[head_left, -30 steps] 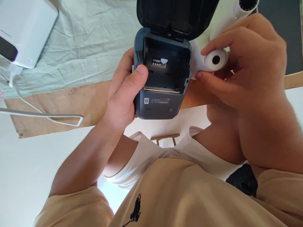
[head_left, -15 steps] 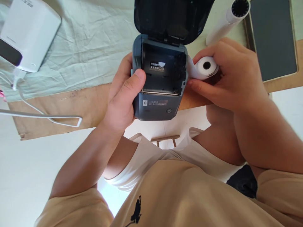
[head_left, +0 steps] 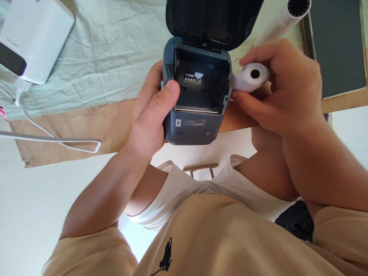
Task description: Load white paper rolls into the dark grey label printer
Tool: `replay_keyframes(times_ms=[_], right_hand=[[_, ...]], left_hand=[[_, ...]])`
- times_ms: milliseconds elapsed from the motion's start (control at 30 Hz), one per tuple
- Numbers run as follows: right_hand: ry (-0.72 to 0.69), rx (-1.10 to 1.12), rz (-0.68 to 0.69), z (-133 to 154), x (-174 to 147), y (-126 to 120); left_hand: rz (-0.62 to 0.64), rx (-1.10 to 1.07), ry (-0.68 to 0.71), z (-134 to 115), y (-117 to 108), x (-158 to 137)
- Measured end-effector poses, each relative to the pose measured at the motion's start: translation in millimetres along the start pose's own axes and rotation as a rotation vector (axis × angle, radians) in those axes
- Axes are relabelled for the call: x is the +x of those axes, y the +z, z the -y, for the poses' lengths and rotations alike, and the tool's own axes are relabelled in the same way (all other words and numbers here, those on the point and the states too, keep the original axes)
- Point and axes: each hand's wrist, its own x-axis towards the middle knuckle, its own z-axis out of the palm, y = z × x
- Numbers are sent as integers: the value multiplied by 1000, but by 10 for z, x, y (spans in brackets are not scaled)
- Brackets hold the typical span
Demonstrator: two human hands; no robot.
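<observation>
My left hand (head_left: 153, 111) is closed around the left side of a dark blue portable label printer (head_left: 188, 128), its thumb over the edge. The printer's black lid (head_left: 211, 23) is swung up, and its paper bay (head_left: 189, 94) shows a small printed sticker and no roll. Just right of the printer, my right hand (head_left: 281, 84) pinches a white paper roll (head_left: 244, 80) with a dark core hole facing me. The roll's far end lies close to the printer's right side; whether they touch I cannot tell.
A white boxy device (head_left: 37, 42) with a plugged-in white cable (head_left: 77, 143) stands on the pale green cloth (head_left: 115, 50) at left. Behind my right hand is a white cylinder (head_left: 277, 28) with a dark top. A dark flat panel (head_left: 339, 50) lies at right. The wooden table edge (head_left: 71, 119) runs below.
The printer has shifted slightly right and up in view. My right hand and the paper roll have also moved a little right, with the roll slightly turned.
</observation>
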Motion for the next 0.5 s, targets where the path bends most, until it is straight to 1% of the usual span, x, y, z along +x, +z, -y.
replay_keyframes(times_ms=[67, 133, 267, 300, 367, 433, 500], right_hand=[[45, 59, 49, 29, -12, 2], [52, 78, 63, 52, -18, 19], [23, 10, -60, 58, -19, 49], [36, 15, -68, 55, -21, 45], [82, 48, -21, 48, -28, 25], [105, 73, 55, 45, -34, 6], [76, 55, 70, 41, -33, 7]], left_hand=[[6, -4, 3, -13, 5, -13], [9, -24, -1, -26, 11, -27], [31, -33, 14, -6, -2, -34], [33, -25, 26, 3, -8, -31], [19, -15, 35, 1, -9, -33], [-4, -17, -18, -45, 10, -54], [-3, -32, -63, -123, 44, -94]])
